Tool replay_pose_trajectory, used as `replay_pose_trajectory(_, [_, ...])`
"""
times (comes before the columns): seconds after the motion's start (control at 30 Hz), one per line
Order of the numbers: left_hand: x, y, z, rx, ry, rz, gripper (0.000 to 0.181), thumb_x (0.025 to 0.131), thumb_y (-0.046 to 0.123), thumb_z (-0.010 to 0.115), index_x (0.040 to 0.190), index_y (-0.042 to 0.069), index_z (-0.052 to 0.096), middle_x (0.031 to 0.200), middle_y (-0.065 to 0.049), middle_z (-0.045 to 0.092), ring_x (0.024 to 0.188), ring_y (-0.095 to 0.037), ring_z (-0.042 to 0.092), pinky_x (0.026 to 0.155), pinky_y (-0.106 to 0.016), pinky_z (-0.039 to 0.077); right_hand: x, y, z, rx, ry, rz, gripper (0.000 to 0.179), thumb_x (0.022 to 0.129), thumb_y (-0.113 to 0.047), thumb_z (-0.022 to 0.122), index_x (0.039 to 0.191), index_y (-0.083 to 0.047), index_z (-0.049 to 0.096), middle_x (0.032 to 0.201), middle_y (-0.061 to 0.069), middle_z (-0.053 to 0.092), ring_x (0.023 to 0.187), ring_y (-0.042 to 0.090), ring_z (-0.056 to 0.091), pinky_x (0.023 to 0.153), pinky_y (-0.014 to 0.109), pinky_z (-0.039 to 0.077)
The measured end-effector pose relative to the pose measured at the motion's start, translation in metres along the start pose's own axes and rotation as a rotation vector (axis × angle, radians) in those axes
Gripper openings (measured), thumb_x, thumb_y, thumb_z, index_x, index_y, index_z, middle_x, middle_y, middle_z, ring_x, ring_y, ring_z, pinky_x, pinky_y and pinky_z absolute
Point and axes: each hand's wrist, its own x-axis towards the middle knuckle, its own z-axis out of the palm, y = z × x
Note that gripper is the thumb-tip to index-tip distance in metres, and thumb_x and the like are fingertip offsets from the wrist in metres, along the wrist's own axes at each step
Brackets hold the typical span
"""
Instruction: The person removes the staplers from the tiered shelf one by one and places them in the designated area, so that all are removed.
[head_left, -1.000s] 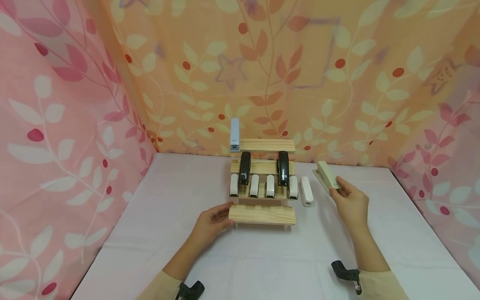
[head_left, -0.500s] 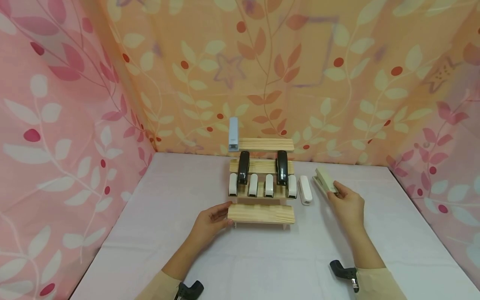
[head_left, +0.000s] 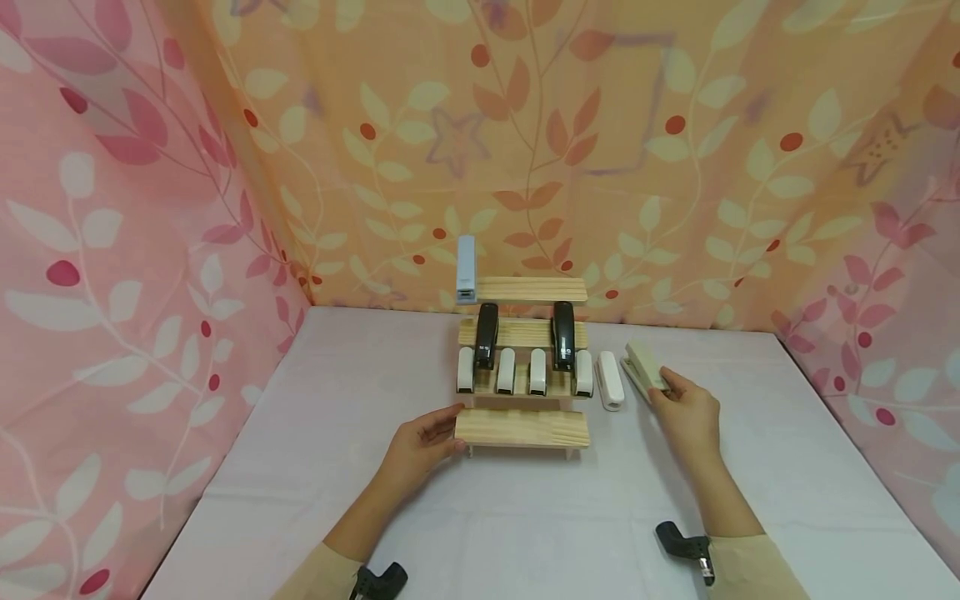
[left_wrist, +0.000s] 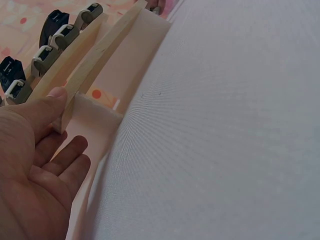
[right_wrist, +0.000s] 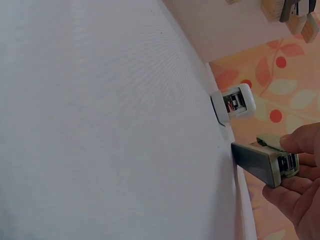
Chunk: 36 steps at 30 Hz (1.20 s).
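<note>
My left hand (head_left: 420,444) grips the left end of the lowest step of a wooden tiered rack (head_left: 522,427). In the left wrist view, the thumb lies on the board (left_wrist: 107,55) and the fingers are below it. Right of the rack, my right hand (head_left: 688,419) holds a pale green stapler (head_left: 642,367) by its near end. The right wrist view shows this stapler (right_wrist: 255,161) tilted, close to the tabletop; contact is unclear. Between it and the rack, a white stapler (head_left: 611,382) rests on the table.
Several white staplers (head_left: 507,371) line the rack's second step from the bottom. Two black staplers, left (head_left: 487,335) and right (head_left: 563,335), sit one step higher. A light blue stapler (head_left: 467,268) stands on the top step's left end. Patterned curtains (head_left: 540,150) surround the white table (head_left: 525,525).
The right hand has drifted left and a little nearer with the pale green stapler. The left hand has kept its grip on the rack, and the other staplers have stayed in place.
</note>
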Motion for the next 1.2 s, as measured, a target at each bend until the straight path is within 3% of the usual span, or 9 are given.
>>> replay_pose_trajectory(0.27, [0.001, -0.003, -0.001, 0.008, -0.011, 0.022, 0.059, 0.086, 0.016, 0.084, 0.14, 0.005, 0.062, 0.147, -0.011, 0.059, 0.133, -0.03, 0.059, 0.105, -0.028, 0.053, 0.0, 0.006, 0.006, -0.038, -0.034, 0.005, 0.051, 0.096, -0.014, 0.071, 0.142, 0.004, 0.057, 0.138, 0.028, 0.059, 0.123, 0.035, 0.063, 0.081, 0.005, 0.051])
replay_pose_trajectory(0.6, [0.001, -0.002, 0.0, 0.001, -0.012, 0.022, 0.059, 0.086, 0.013, 0.084, 0.14, 0.005, 0.062, 0.147, -0.01, 0.059, 0.132, -0.028, 0.059, 0.103, -0.024, 0.054, -0.004, 0.012, 0.012, -0.028, -0.054, -0.005, 0.056, 0.094, -0.008, 0.073, 0.142, 0.01, 0.053, 0.138, 0.032, 0.057, 0.122, 0.04, 0.063, 0.082, 0.009, 0.054])
replay_pose_trajectory(0.93, [0.001, -0.003, 0.0, -0.001, -0.012, 0.038, 0.059, 0.086, 0.012, 0.083, 0.14, 0.002, 0.061, 0.147, -0.012, 0.059, 0.131, -0.03, 0.06, 0.104, -0.026, 0.053, -0.007, 0.015, 0.017, -0.063, -0.041, -0.039, 0.056, 0.093, -0.009, 0.075, 0.14, 0.012, 0.054, 0.136, 0.034, 0.058, 0.119, 0.042, 0.065, 0.082, 0.013, 0.055])
replay_pose_trajectory(1.2, [0.001, -0.002, 0.0, -0.001, -0.009, 0.022, 0.058, 0.086, 0.013, 0.084, 0.139, 0.004, 0.062, 0.146, -0.011, 0.059, 0.132, -0.029, 0.059, 0.104, -0.026, 0.053, -0.006, 0.017, 0.017, -0.067, -0.051, -0.027, 0.057, 0.093, -0.009, 0.074, 0.142, 0.011, 0.052, 0.136, 0.034, 0.058, 0.12, 0.042, 0.064, 0.086, 0.024, 0.058])
